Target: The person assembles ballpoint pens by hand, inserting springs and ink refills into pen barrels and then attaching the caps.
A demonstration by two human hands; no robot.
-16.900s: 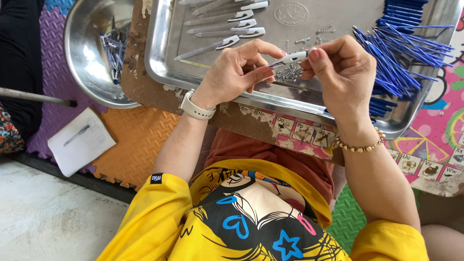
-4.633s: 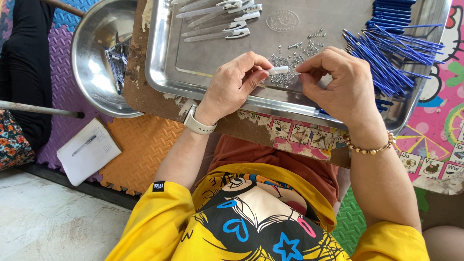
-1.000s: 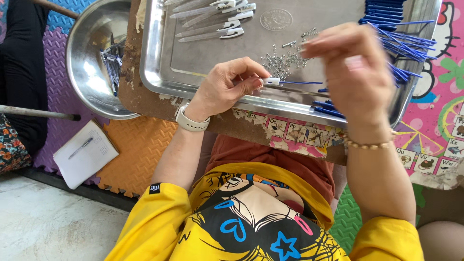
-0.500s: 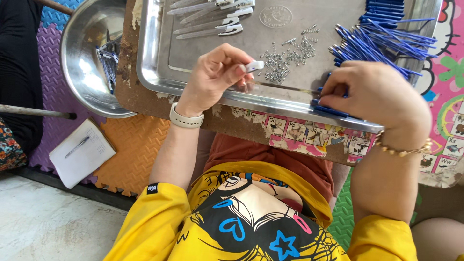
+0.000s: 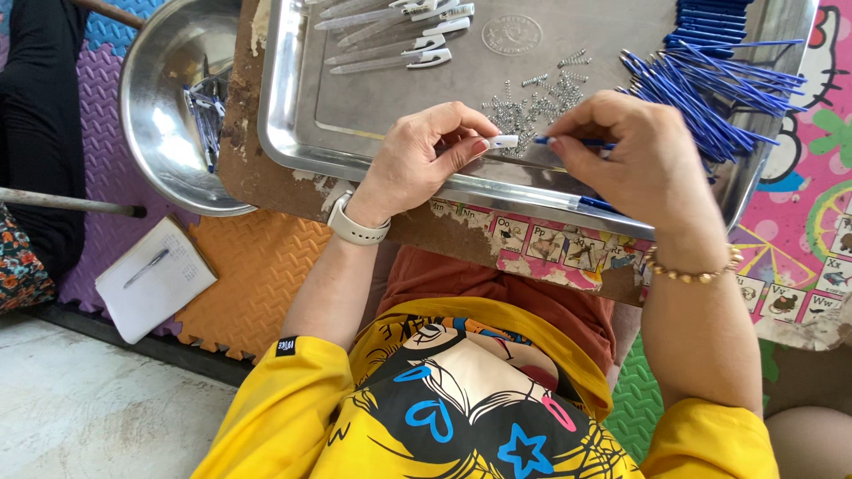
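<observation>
Both grips are pinches: the left hand (image 5: 417, 164) closes thumb and fingers on a small white pen part (image 5: 502, 141), and the right hand (image 5: 643, 164) closes on a thin blue refill (image 5: 581, 142) whose tip points at that part, the two meeting just above the near edge of the big steel tray (image 5: 293, 106).

By my judgement the largest risk lies with the tray: it overhangs the worn counter (image 5: 244, 168), so a heavy wrist could tip it. Next, the loose pile of blue refills (image 5: 710, 84) sits just behind the right hand, and a backward sweep could scatter them. Smaller still, the little springs (image 5: 532, 102) lie beneath both hands and could be flicked away. Least, the refill may miss the white part's opening and bend.
</observation>
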